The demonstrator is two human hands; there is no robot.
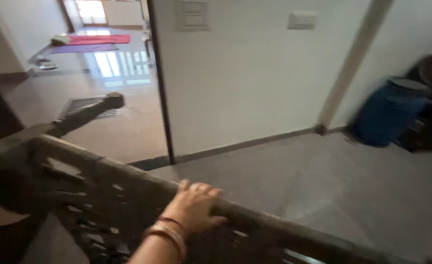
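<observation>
a hand (195,205) rested on top of a dark carved wooden rail (128,181), fingers pressed together and curled over its upper edge, palm down. which hand it was could not be told for sure; it looked like the right, with red and gold bangles (169,233) on the wrist. no other hand showed. the rail ran slanting from the left edge down toward the lower right, with cut-out patterns under the hand. beyond it lay a grey tiled floor (323,181) and a white wall (245,73). a blurred blue barrel (389,112) stood in the far right corner. through a doorway on the left, a floor grate (86,105) and red and purple mats (91,43) lay well apart from the rail.
</observation>
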